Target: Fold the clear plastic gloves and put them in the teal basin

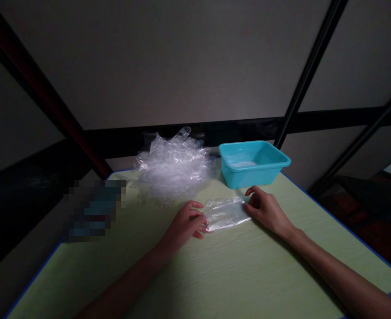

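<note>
A thin clear plastic piece (226, 214), flattened into a rough rectangle, lies on the table between my two hands. My left hand (189, 220) is at its left end, fingers spread and apart, the fingertips touching the plastic. At the right end is my right hand (269, 212), thumb on the plastic's edge and index finger curved away, leaving a gap. Behind my left hand rises a loose heap of crumpled clear plastic (173, 166), with finger-like tips showing at its top. Past my right hand stands a turquoise plastic basin (251, 175) with some whitish material inside.
The pale green table (222, 274) has a blue edge. A blurred-out dark object (95, 212) lies at its left side. Directly behind the table are light panels (188, 62) with dark strips. Dark shapes stand to the right, beyond the table.
</note>
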### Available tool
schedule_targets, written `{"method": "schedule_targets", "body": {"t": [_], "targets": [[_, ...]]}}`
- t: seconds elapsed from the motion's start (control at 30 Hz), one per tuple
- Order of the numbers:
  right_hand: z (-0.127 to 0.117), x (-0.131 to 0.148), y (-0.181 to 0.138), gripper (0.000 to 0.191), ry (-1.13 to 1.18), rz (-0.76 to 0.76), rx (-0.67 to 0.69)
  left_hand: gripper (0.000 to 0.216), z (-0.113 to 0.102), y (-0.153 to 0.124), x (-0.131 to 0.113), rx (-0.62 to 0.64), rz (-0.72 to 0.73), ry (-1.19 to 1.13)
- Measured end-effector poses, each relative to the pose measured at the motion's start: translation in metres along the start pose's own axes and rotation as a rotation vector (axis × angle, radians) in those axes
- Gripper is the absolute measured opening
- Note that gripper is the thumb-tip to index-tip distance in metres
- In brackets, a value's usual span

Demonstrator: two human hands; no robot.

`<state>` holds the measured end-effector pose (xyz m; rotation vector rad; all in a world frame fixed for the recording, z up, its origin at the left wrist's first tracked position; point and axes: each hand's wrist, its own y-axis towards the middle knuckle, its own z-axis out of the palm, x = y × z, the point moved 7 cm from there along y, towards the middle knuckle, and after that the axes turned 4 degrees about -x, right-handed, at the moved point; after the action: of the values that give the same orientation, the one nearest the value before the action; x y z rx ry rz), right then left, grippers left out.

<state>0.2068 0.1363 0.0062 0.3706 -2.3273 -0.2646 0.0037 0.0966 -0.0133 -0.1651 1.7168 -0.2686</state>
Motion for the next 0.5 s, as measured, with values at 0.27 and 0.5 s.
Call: {"method": "schedule_targets", "body": {"t": [0.27, 0.5], "targets": [[0.007, 0.002, 0.002, 0.033, -0.096, -0.194, 0.01, 0.031, 0.001, -0.001, -0.003, 0.004, -0.012, -0.035], [0.008, 0.004, 0.0, 0.034, 0.098, -0.115, 0.126, 0.028, -0.011, 0.003, -0.004, -0.071, 0.021, 0.016]]}}
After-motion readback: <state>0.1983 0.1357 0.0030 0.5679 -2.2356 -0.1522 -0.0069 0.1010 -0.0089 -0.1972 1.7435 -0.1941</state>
